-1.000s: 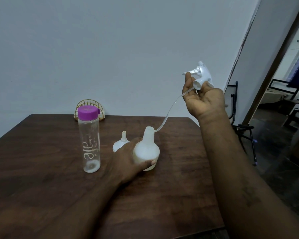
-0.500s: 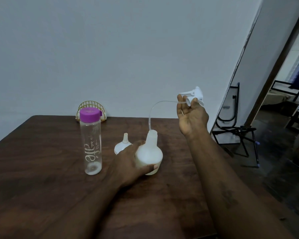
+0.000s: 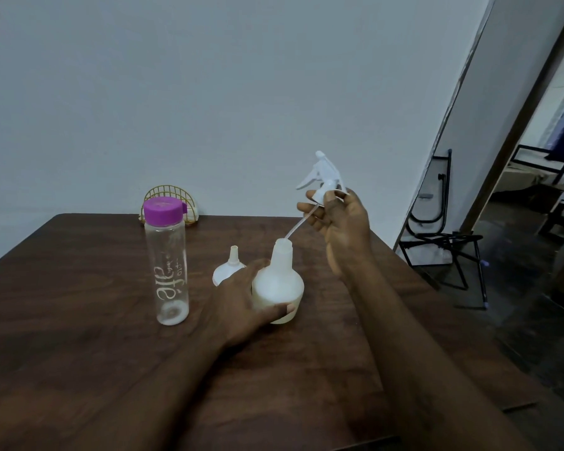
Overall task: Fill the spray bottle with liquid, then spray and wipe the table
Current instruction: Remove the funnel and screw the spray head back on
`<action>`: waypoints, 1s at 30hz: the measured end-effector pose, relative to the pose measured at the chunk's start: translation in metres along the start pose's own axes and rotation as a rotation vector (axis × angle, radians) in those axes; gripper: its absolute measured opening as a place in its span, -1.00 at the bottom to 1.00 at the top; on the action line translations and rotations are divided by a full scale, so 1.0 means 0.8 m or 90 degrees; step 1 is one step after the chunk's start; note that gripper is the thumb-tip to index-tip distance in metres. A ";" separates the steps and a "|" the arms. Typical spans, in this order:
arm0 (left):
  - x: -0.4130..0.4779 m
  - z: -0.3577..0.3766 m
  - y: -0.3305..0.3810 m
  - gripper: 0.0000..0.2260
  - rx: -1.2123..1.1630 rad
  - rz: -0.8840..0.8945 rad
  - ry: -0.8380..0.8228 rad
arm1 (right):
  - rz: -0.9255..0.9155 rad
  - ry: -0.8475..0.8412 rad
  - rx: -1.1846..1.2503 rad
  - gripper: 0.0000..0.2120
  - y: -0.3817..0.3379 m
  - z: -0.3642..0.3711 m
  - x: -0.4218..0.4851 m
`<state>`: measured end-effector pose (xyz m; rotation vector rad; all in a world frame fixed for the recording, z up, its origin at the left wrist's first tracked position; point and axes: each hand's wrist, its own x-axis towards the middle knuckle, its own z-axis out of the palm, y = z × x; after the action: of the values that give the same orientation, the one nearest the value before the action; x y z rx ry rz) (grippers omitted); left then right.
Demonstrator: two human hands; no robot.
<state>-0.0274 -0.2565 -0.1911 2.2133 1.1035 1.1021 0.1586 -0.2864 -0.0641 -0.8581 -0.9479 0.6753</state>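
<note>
A white round-bodied spray bottle (image 3: 279, 281) stands open-necked on the dark wooden table (image 3: 79, 320). My left hand (image 3: 241, 304) grips its lower body from the left. My right hand (image 3: 342, 229) holds the white trigger spray head (image 3: 323, 177) above and to the right of the neck. The head's thin clear dip tube (image 3: 297, 227) slants down with its end at the bottle's mouth. A clear bottle with a purple cap (image 3: 166, 262) stands to the left, almost empty. A white funnel (image 3: 230, 268) lies upside down behind my left hand.
A gold wire holder (image 3: 168, 196) stands at the table's far edge against the wall. Right of the table are a folded black metal chair frame (image 3: 443, 242) and an open doorway with furniture beyond. The table's right edge runs close by my right arm.
My right hand has lowered the spray head from high right toward the bottle and turned it upright; the tube, earlier arched, now slants straight to the mouth. The left hand kept its grip.
</note>
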 end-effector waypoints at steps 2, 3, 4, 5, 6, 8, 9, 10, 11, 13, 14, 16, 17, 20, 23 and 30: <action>0.000 0.000 0.000 -0.34 -0.005 -0.002 0.000 | -0.002 -0.020 -0.011 -0.73 0.003 0.003 -0.007; 0.000 0.001 -0.001 -0.31 -0.006 -0.004 0.001 | -0.005 -0.028 -0.016 -0.73 0.003 0.005 -0.009; 0.001 0.002 -0.002 -0.28 -0.006 -0.003 0.004 | -0.007 -0.037 -0.027 -0.75 0.002 0.006 -0.010; 0.001 0.003 -0.003 -0.27 -0.006 0.000 0.007 | -0.007 -0.046 -0.044 -0.76 0.002 0.007 -0.010; 0.001 0.003 -0.003 -0.30 -0.007 0.005 0.009 | -0.006 -0.055 -0.067 -0.78 0.002 0.007 -0.011; 0.000 0.002 -0.001 -0.34 -0.011 0.013 0.009 | 0.000 -0.078 -0.120 -0.80 0.005 0.008 -0.013; 0.000 0.002 0.000 -0.35 -0.014 0.015 0.009 | 0.003 -0.090 -0.149 -0.82 0.009 0.008 -0.015; 0.000 0.001 0.000 -0.36 -0.015 0.017 0.011 | 0.003 -0.100 -0.179 -0.85 0.015 0.007 -0.017; -0.001 0.001 0.000 -0.37 -0.015 0.021 0.013 | 0.003 -0.106 -0.205 -0.87 0.021 0.006 -0.021; 0.000 0.001 0.001 -0.39 -0.015 0.023 0.013 | 0.009 -0.113 -0.243 -0.86 0.034 0.002 -0.028; 0.000 0.001 0.002 -0.40 -0.018 0.022 0.011 | 0.016 -0.116 -0.260 -0.87 0.040 0.000 -0.031; 0.000 0.000 0.003 -0.42 -0.025 0.022 0.007 | 0.034 -0.116 -0.279 -0.86 0.050 -0.002 -0.038; 0.000 0.000 0.003 -0.43 -0.026 0.022 0.005 | 0.041 -0.113 -0.270 -0.83 0.055 -0.003 -0.041; 0.000 -0.001 0.004 -0.43 -0.026 0.024 0.006 | 0.030 -0.122 -0.250 -0.80 0.062 -0.003 -0.045; 0.001 -0.001 0.005 -0.41 -0.023 0.023 0.010 | 0.023 -0.145 -0.246 -0.81 0.066 -0.005 -0.048; 0.001 -0.001 0.005 -0.38 -0.026 0.018 0.003 | -0.006 -0.135 -0.219 -0.80 0.075 -0.007 -0.047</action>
<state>-0.0255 -0.2580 -0.1874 2.2025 1.0457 1.1314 0.1400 -0.2887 -0.1327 -1.0979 -1.2820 0.6121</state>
